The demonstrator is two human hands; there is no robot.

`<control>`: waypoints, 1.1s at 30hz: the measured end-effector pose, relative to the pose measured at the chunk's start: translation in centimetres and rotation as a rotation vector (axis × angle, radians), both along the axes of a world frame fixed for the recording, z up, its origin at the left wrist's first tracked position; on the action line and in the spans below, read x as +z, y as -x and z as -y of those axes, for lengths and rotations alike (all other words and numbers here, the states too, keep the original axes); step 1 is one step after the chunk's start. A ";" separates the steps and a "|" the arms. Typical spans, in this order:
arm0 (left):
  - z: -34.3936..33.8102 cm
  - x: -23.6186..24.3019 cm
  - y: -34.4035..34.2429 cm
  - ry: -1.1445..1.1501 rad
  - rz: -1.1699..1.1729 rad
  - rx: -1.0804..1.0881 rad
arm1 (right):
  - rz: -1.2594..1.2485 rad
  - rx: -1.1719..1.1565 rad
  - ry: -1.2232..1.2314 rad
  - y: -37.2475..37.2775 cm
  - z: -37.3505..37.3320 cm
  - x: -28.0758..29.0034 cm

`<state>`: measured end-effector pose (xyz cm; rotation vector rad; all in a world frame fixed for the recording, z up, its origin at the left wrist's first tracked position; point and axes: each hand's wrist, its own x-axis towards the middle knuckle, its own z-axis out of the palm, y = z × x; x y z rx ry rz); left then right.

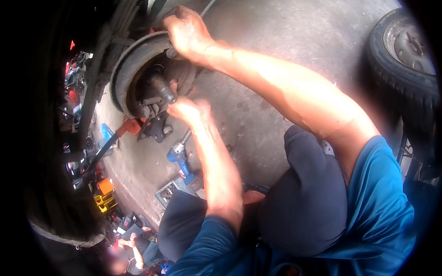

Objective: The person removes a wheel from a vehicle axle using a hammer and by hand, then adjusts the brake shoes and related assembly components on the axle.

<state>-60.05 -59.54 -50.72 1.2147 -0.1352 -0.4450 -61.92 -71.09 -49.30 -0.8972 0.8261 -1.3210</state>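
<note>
A round drum brake backing plate (120,69) stands at the upper left, with a bare metal spindle (163,89) jutting from its middle. Beside the spindle sits a coil spring (152,100). My left hand (186,109) is just beyond the spindle's end, thumb raised and the other fingers curled toward the lower brake parts; whatever they grip is hidden. At the plate's top edge, my right hand (186,34) is closed with its knuckles up. Its fingertips are out of sight, and I cannot make out what they hold.
A blue cordless impact wrench (182,161) stands on the concrete near a tool tray (165,192). Below the brake is an orange-red jack (131,126) with a long handle. A wheel with tyre (380,46) is at the right. Another person (138,253) sits at lower left.
</note>
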 end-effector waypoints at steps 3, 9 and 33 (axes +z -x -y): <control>-1.0 -0.4 -1.1 -0.011 0.078 0.086 | 0.063 0.188 -0.007 0.0 -0.7 0.1; -0.1 -3.1 -1.5 -0.075 0.245 0.184 | 0.009 0.901 -0.146 5.0 3.0 0.9; -2.5 -1.6 -2.7 0.073 0.009 -0.087 | -0.216 1.004 0.231 4.6 0.8 0.1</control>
